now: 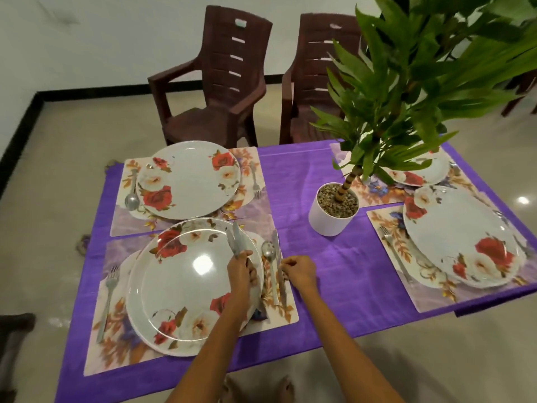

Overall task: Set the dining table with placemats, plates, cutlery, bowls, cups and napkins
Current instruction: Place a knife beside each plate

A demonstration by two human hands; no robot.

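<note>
right hand [299, 270] pinched the knife [280, 269] lying just beside the spoon [269, 258] on the near placemat [286, 314], while the left hand [240, 267] gripped spare knives [234, 238] over the plate [191, 283]; best it lay parallel, clear of the rim.

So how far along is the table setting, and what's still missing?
Done: four placemats with plates on the purple tablecloth. The near-left plate has a fork, spoon and knife beside it.

In hand: the left hand grips more knives; the right hand pinches at the laid knife.

Left: the far-left plate lacks a knife. No bowls, cups or napkins in view.
</note>
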